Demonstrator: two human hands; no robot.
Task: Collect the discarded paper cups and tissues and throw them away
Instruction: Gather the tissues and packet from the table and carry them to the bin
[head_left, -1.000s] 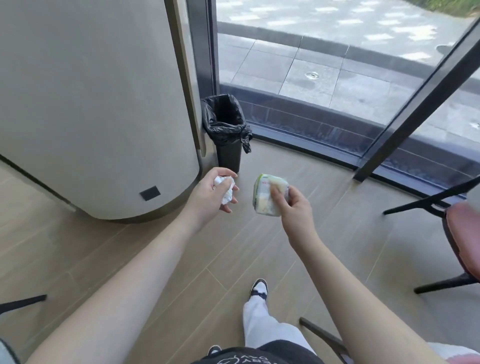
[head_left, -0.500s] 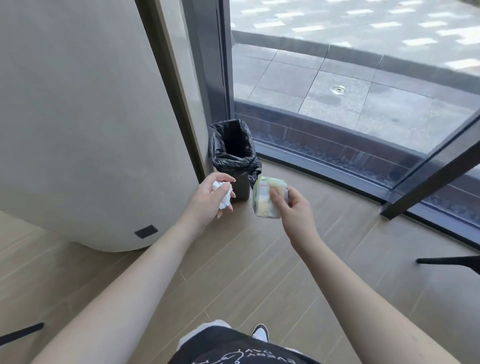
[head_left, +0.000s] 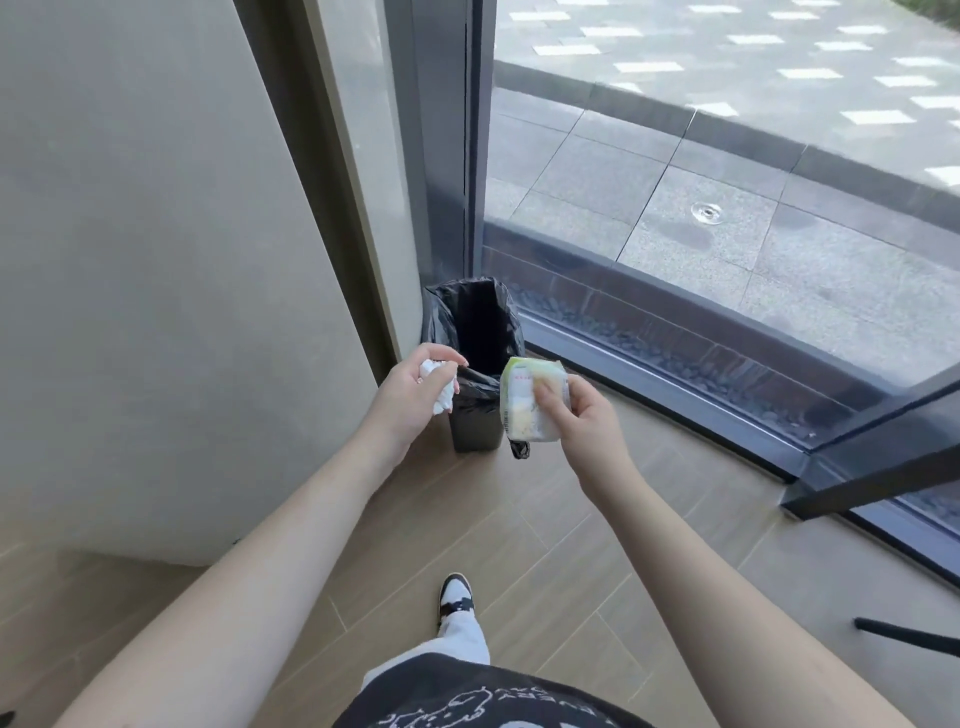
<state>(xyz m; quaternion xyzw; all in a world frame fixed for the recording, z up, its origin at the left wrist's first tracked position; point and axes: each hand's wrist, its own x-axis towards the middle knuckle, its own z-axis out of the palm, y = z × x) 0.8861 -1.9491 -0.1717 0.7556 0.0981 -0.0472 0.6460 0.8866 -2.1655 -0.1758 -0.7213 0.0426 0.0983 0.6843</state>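
The largest surface in my view is the pale grey curved wall (head_left: 156, 234) on the left, meeting the floor of wood-toned plank tiles (head_left: 597, 545). To the right stands a floor-to-ceiling glass window in a dark metal frame (head_left: 447, 156), with grey stone paving (head_left: 701, 218) outside.

In the corner between wall and frame stands the small dark waste bin lined with a black plastic bag (head_left: 475, 332). It is upright, mouth open upward; a loose tail of the bag hangs near its base.

My right hand (head_left: 582, 415) grips the crushed pale green and white paper cup (head_left: 530, 400), thumb pressed on the near face and fingers wrapped behind. The cup is flattened, its long axis runs roughly vertical, tilted slightly, with the rim end uppermost. It sits just in front of the bin's right edge, overlapping it in my view. A row of small red marks and a barcode-like strip appear on its side; the writing is too blurred to read.

My left hand (head_left: 410, 395) is curled around the crumpled white tissue (head_left: 439, 387), which shows between the fingers and the palm, just beside the bin's left rim.

Below, my black shirt carries a white printed graphic (head_left: 457, 701) with lettering I cannot read, and one black-and-white sneaker (head_left: 456, 597) points toward the bin.
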